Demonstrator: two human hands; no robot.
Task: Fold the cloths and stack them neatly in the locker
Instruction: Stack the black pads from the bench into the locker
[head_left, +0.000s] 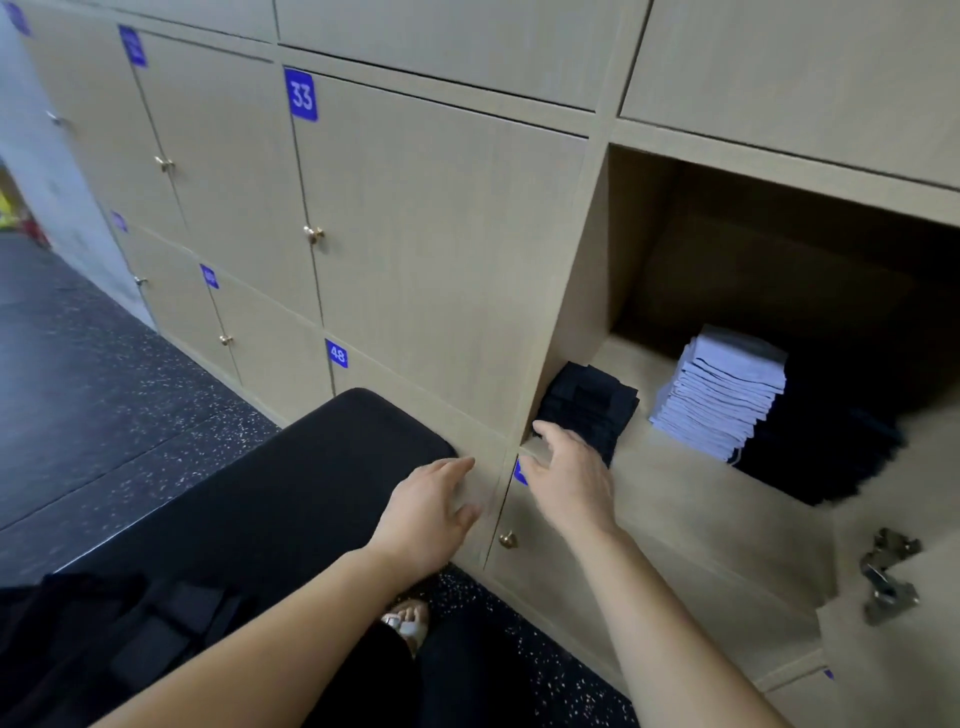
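Both hands empty, fingers loosely spread: R hand (571, 478) at 7 o'clock of black folded stack (587, 405) in locker (587, 270), L hand (431, 514) by bench (291, 478) end; best to square stack edges w/ flat palms, then fetch loose cloths (130, 639), frame's 8 o'clock.

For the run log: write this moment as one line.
left hand: open, near bench | right hand: open, at black stack | locker: open | white stack: right of black, apart

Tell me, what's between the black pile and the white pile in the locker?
Nothing: only bare locker shelf lies between the black pile and the white pile. The head view shows it.
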